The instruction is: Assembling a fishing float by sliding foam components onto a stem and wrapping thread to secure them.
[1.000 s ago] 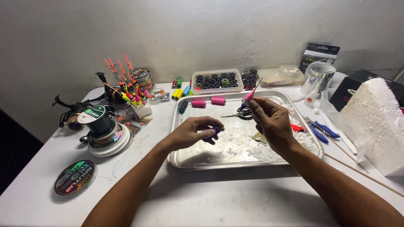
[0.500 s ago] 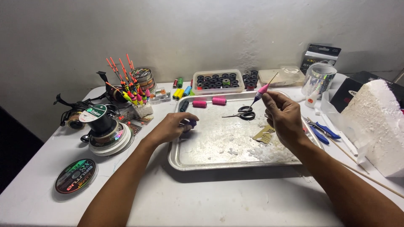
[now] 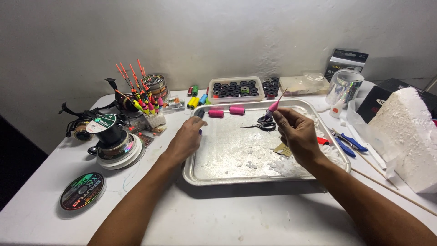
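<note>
The two hands are now working well apart, where a second ago they were meeting over the middle of the metal tray (image 3: 236,175). The left hand (image 3: 187,136) has travelled out to the tray's left rim, left of centre in the frame, and is closing its fingers around a small dark pen-like tool (image 3: 199,114) whose tip is poking up above the knuckles; exactly how firmly it is gripping is hard to tell, since the fingers are hiding most of it. The right hand (image 3: 296,134) is lifting slightly toward the upper middle of the frame, pinching a slim pink float (image 3: 274,106) between thumb and fingertips, its thin stem slanting up and to the right. So the float is staying in the right hand's pinch above the tray, while the left hand is no longer working on it and is dealing with the tool at the tray's edge instead.

Inside the tray, black scissors (image 3: 262,124) are lying just beside the right hand, two pink thread spools (image 3: 226,111) are resting near the far rim, and white foam crumbs (image 3: 291,166) are scattered below the right wrist. On the desk (image 3: 255,214), a cluster of bright floats (image 3: 139,98) is standing at upper left, and a white foam block (image 3: 405,136) is sitting at the right edge.
</note>
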